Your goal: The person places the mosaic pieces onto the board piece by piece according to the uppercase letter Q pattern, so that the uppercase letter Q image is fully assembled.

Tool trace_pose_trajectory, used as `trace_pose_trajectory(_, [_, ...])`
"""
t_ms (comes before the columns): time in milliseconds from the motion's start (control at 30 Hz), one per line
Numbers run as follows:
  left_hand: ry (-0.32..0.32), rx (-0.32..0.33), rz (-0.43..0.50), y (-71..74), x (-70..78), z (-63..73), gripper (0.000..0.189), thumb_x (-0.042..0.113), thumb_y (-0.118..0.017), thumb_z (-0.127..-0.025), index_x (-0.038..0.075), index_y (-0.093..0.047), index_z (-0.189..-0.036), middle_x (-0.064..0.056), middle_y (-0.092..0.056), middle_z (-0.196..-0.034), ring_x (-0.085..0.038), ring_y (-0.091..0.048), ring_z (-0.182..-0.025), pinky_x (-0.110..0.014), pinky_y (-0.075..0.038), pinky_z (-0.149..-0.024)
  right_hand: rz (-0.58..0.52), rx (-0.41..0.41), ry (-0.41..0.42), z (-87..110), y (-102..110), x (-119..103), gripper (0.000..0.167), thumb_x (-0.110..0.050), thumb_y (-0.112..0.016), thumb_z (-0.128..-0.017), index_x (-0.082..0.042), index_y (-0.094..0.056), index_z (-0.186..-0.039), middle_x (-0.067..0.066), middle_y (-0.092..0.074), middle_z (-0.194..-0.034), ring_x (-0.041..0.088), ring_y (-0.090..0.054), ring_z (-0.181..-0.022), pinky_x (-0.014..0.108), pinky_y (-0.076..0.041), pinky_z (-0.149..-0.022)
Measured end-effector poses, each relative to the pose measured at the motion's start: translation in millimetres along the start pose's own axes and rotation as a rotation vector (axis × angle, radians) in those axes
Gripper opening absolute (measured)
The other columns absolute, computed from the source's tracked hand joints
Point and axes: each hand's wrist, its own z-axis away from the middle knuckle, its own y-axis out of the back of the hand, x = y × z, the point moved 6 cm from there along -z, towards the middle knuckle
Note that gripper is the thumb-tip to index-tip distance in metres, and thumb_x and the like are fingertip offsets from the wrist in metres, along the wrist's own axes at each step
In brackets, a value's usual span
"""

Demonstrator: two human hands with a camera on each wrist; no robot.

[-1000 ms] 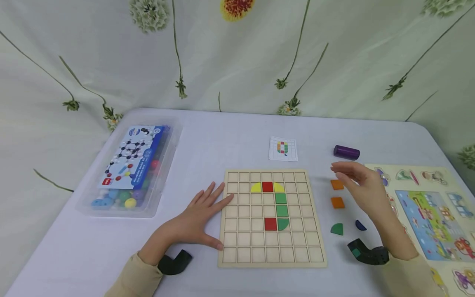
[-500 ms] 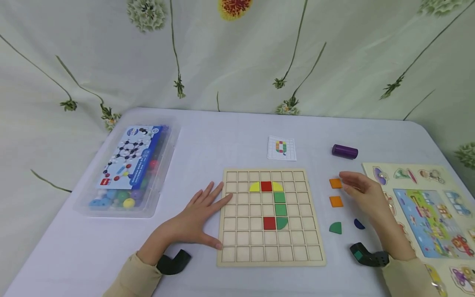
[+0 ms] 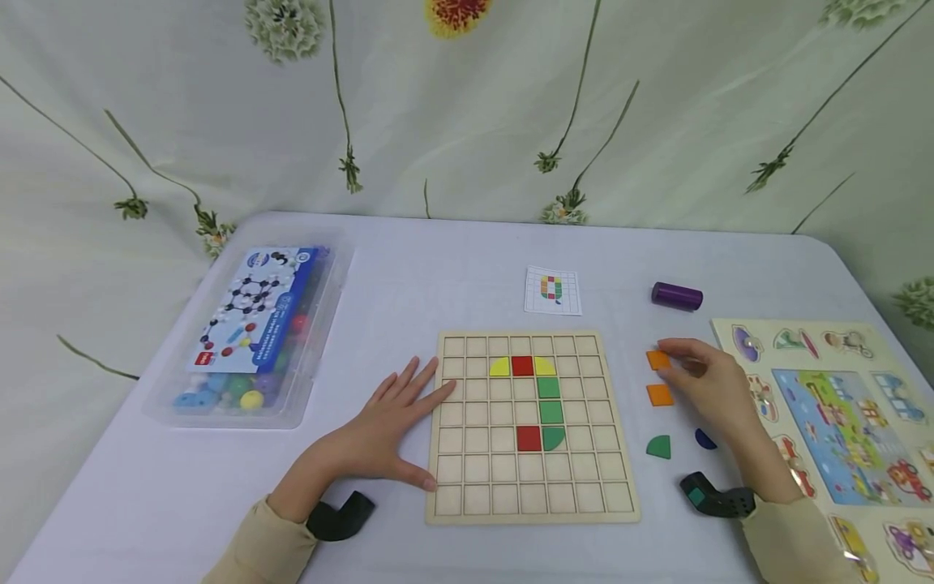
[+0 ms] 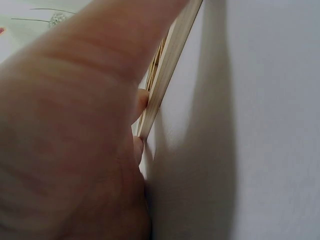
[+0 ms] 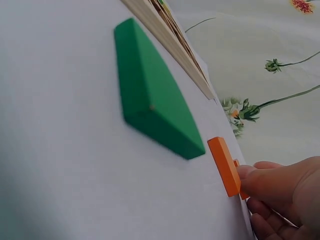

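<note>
My left hand (image 3: 387, 430) lies spread at the left edge of a wooden grid board (image 3: 474, 507), fingertips and thumb on its rim. Red square tiles (image 3: 529, 439), green square tiles (image 3: 550, 412), yellow quarter-round tiles (image 3: 545, 367) and a green quarter-round tile (image 3: 554, 439) sit in the board's cells. Right of the board, my right hand (image 3: 711, 385) pinches the farther orange square tile (image 3: 657, 360) between thumb and fingers. The nearer orange square tile (image 5: 224, 166) lies just before it, flat on the table. In the left wrist view, the palm hides most of the board.
A loose green quarter-round tile (image 3: 659, 447) and a dark blue half-round tile (image 3: 704, 439) lie near my right wrist. Behind the board are a pattern card (image 3: 552, 290) and a purple cylinder (image 3: 677, 296). A picture puzzle (image 3: 824, 438) lies right, a plastic box (image 3: 255, 332) left.
My right hand has come down and left onto the farther orange square tile, its thumb and fingers closing at the tile's edges. The left hand has stayed at the board.
</note>
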Motion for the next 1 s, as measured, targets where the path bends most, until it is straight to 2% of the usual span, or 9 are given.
trace_pose_trajectory(200, [0.002, -0.003, -0.005, -0.4, -0.4, -0.5, 0.114, 0.064, -0.074, -0.063, 0.011, -0.021, -0.15, -0.013, 0.003, -0.155, -0.032, 0.012, -0.138, -0.053, 0.003, -0.106, 0.041, 0.056, 0.056, -0.6, -2, -1, 0.027, -0.002, -0.069, -0.084, -0.001, -0.065, -0.11, 0.016, -0.063, -0.11, 0.034, -0.053, -0.108, 0.05, -0.041, -0.09])
trace_pose_trajectory(433, [0.007, -0.002, -0.004, -0.5, -0.9, -0.7, 0.114, 0.065, -0.073, -0.063, 0.012, -0.021, -0.15, -0.012, 0.003, -0.155, -0.032, 0.013, -0.138, -0.052, 0.003, -0.106, 0.088, 0.114, 0.118, -0.7, -3, -2, 0.028, -0.003, -0.072, -0.081, 0.0, -0.066, -0.108, 0.017, -0.064, -0.106, 0.033, -0.057, -0.101, 0.046, -0.044, -0.085])
trace_pose_trajectory(533, [0.008, -0.001, 0.0, -0.5, -1.1, -0.5, 0.114, 0.065, -0.073, -0.063, 0.012, -0.021, -0.15, -0.012, 0.003, -0.155, -0.032, 0.013, -0.138, -0.052, 0.003, -0.106, 0.098, 0.127, 0.136, -0.8, -3, -2, 0.028, -0.005, -0.073, -0.081, 0.0, -0.066, -0.108, 0.016, -0.064, -0.105, 0.031, -0.059, -0.098, 0.026, -0.046, -0.084])
trace_pose_trajectory(600, [0.009, -0.001, 0.001, -0.4, -1.2, -0.3, 0.114, 0.065, -0.073, -0.063, 0.012, -0.021, -0.15, -0.012, 0.003, -0.155, -0.032, 0.013, -0.138, -0.052, 0.003, -0.106, 0.096, 0.135, 0.143, -0.8, -3, -3, 0.029, -0.005, -0.073, -0.082, 0.001, -0.066, -0.109, 0.015, -0.064, -0.104, 0.03, -0.059, -0.095, 0.013, -0.042, -0.08])
trace_pose_trajectory(700, [0.008, 0.0, 0.001, -0.5, -1.3, 0.0, 0.115, 0.066, -0.073, -0.063, 0.013, -0.021, -0.15, -0.012, 0.002, -0.155, -0.032, 0.013, -0.138, -0.052, 0.003, -0.106, 0.083, 0.137, 0.134, -0.5, -4, -4, 0.029, -0.007, -0.072, -0.083, 0.001, -0.066, -0.11, 0.016, -0.064, -0.103, 0.029, -0.059, -0.093, 0.005, -0.035, -0.075])
trace_pose_trajectory(800, [0.007, 0.001, 0.0, -0.7, -1.5, 0.2, 0.115, 0.066, -0.073, -0.063, 0.013, -0.021, -0.15, -0.011, 0.003, -0.155, -0.032, 0.013, -0.138, -0.052, 0.003, -0.106, 0.065, 0.132, 0.114, -0.3, -3, -6, 0.03, -0.008, -0.071, -0.084, 0.001, -0.064, -0.112, 0.016, -0.063, -0.105, 0.029, -0.059, -0.095, 0.009, -0.039, -0.078])
trace_pose_trajectory(900, [0.004, 0.001, 0.002, -0.6, -1.3, 0.0, 0.115, 0.066, -0.073, -0.063, 0.013, -0.02, -0.15, -0.012, 0.003, -0.155, -0.032, 0.013, -0.138, -0.053, 0.003, -0.106, 0.04, 0.127, 0.104, 0.0, -2, -11, 0.031, -0.009, -0.07, -0.085, 0.0, -0.064, -0.114, 0.015, -0.062, -0.109, 0.029, -0.058, -0.099, 0.023, -0.045, -0.085])
trace_pose_trajectory(1000, [0.002, 0.0, 0.004, -0.7, -1.2, -0.3, 0.114, 0.065, -0.073, -0.063, 0.013, -0.02, -0.15, -0.011, 0.003, -0.155, -0.032, 0.013, -0.138, -0.053, 0.003, -0.106, 0.002, 0.114, 0.114, 0.2, -1, -25, 0.031, -0.009, -0.069, -0.085, 0.0, -0.063, -0.114, 0.015, -0.062, -0.111, 0.03, -0.057, -0.101, 0.038, -0.044, -0.088])
